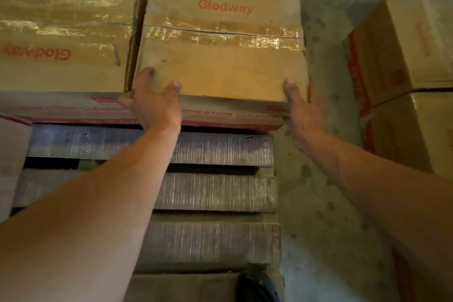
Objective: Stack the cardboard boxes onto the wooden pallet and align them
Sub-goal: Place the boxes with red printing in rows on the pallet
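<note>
A taped cardboard box (220,39) printed "Glodway" sits at the far right of the wooden pallet (215,191). Beside it on the left stands a second cardboard box (63,32), with a narrow gap between them. My left hand (154,100) grips the right box's near left corner, fingers over its top edge. My right hand (301,110) holds its near right corner, thumb on top and fingers along the side. Both boxes rest at the pallet's far end.
Two more stacked cardboard boxes (404,81) stand on the concrete floor (326,154) to the right. Bare pallet slats lie between me and the boxes. My dark shoe (257,287) is at the pallet's near edge. Another cardboard surface (9,154) shows at the left edge.
</note>
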